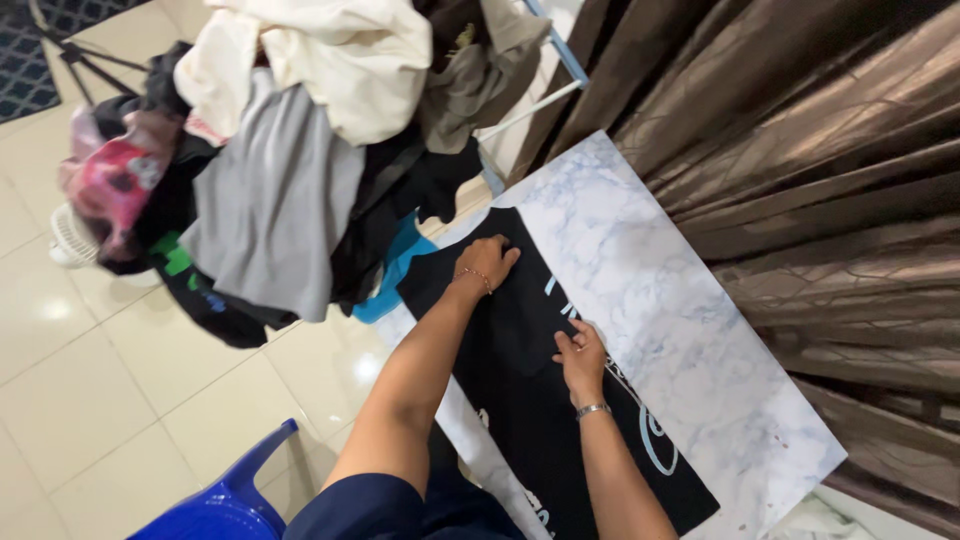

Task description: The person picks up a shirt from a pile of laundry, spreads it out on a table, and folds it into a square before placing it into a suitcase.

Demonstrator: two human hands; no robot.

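- Curtain (800, 170): brown pleated drape hanging along the table's far long edge.
- Clothes rack (280, 150): beyond the table's far short end we see unsorted garments heaped over it, grey, cream, black and pink.
- Table (690, 340): a marble-patterned top; its curtain-side half lies bare.
- Black garment (520, 380): spread flat along the table's near long edge, pale print facing up, reaching from the far short end toward the near corner. We judge it laid out and partly smoothed, with no fold clearly made.
- Blue plastic chair (225, 495): on the tiled floor beside the near edge.
- Left hand (487, 259): palm down, fingers loosely curled, pressing the garment's far end.
- Right hand (580, 355): fingers bent, pinching or pressing fabric near the middle; we cannot tell which.
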